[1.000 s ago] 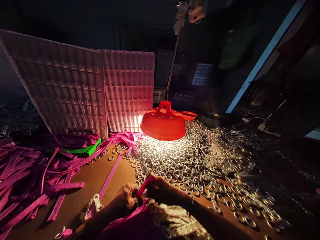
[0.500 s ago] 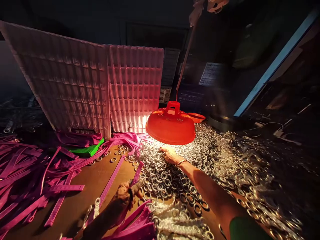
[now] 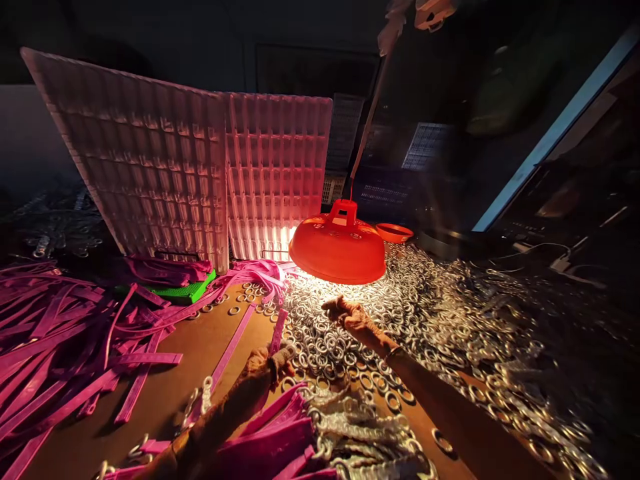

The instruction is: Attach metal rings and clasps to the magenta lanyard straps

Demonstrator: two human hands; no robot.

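My left hand is closed around a pink strap, whose end sticks up past the fingers. Cloth or tape seems to be wrapped around one of its fingers. My right hand hovers over the big heap of metal rings, just below the red lamp shade. Its fingers point left and look pinched together; whatever may be between them is too small to make out. Below the hands lies a bundle of pink straps, with rows of rings beside it.
Many loose pink straps cover the table's left side, near a green tray. Ribbed translucent panels stand upright behind. The lamp hangs low on a cord. An orange bowl sits behind the ring heap.
My right hand has come slightly back and right from the bright part of the heap. My left hand, still gripping the strap, sits a little higher and further right. The view has shifted slightly.
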